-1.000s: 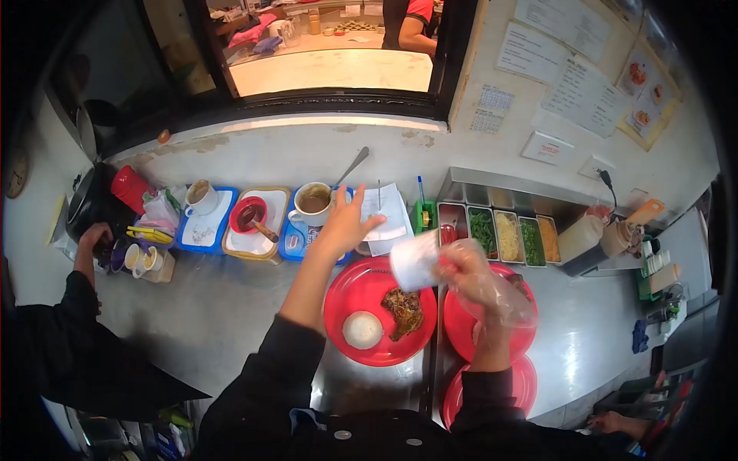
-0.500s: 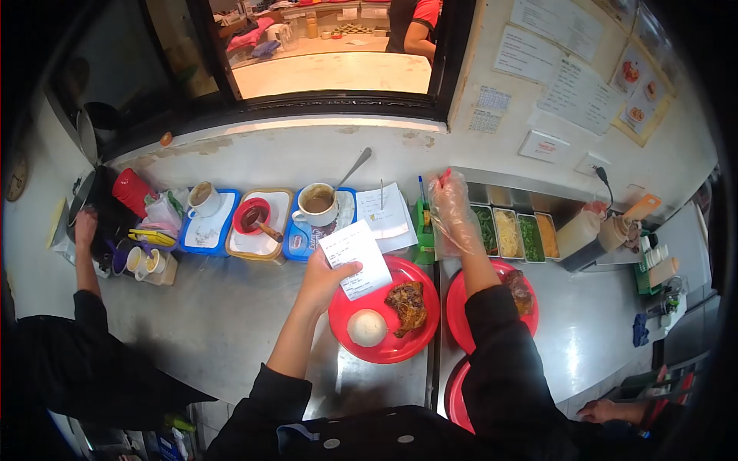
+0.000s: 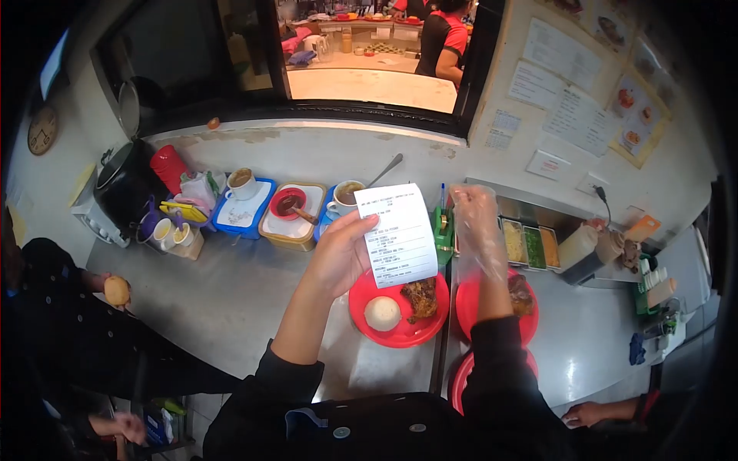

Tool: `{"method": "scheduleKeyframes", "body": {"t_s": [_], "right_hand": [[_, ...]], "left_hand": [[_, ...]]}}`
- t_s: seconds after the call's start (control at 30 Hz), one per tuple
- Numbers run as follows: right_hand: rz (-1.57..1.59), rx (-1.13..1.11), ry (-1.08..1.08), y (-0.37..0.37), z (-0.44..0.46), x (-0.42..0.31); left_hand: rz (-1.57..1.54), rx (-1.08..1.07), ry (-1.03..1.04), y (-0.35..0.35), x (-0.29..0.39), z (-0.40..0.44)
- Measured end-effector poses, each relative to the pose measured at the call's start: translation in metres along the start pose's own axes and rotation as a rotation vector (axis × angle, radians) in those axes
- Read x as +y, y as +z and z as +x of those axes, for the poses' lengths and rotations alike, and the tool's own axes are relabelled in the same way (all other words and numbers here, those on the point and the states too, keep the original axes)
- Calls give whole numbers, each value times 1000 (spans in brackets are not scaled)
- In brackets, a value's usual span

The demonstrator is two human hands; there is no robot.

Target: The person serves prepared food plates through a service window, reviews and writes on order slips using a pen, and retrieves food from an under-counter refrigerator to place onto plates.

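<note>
Grip of left hand [image 3: 347, 257] pinches printed slip [image 3: 403, 238] by its left edge; that of right hand [image 3: 478, 219], unclear.

Left hand [image 3: 347, 255]: showing bare from the fingertips past the wrist. Right hand [image 3: 470, 219]: wearing a clear, thin plastic glove [image 3: 484, 250], which is wrinkling loosely over the fingers, catching pale highlights and running back beyond the wrist. Left sleeve, plain black cloth [image 3: 288, 384]: starting well behind the fingers, partway along the forearm, and ending there in an open hem. Right sleeve, matching black cloth [image 3: 500, 346]: likewise beginning behind the gloved fingers, on the forearm. Black garment front [image 3: 377, 422]: lying farthest back from the fingers, carrying two round grey-blue buttons [image 3: 341, 432] side by side. Curved blue-grey fabric strip [image 3: 307, 419]: edging the front, behind the left fingers.
</note>
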State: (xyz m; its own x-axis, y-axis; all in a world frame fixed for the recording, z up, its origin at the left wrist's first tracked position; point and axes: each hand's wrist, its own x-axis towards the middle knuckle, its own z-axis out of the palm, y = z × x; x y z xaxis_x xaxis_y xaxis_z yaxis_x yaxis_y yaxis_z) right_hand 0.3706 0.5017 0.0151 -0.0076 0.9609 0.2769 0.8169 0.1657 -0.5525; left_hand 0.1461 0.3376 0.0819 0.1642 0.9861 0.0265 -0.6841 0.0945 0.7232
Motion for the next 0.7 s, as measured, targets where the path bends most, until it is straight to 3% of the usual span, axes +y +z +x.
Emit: {"method": "scheduleKeyframes", "body": {"t_s": [0.07,0.13,0.17,0.23,0.37,0.6,0.7], "right_hand": [[946,-122,-108,-58,-79,-49],[1393,-50,-160,-101,-162,-95],[1383,-22,-161,-118,-183,-109],[1137,-307,-38,-142,-214,-124],[1148,-156,184,-157,-253,-115],[1179,53,222,-195,-318,-109],[1173,20,218,-220,-332,-91]], "left_hand": [[12,-48,27,15,5,-19],[21,-108,36,29,5,-36],[19,-140,31,36,3,-43],[12,-201,11,47,-1,-56],[-24,-302,0,71,-9,-77],[-56,-483,0,119,-41,-101],[-119,-512,-9,147,-55,-107]]}}
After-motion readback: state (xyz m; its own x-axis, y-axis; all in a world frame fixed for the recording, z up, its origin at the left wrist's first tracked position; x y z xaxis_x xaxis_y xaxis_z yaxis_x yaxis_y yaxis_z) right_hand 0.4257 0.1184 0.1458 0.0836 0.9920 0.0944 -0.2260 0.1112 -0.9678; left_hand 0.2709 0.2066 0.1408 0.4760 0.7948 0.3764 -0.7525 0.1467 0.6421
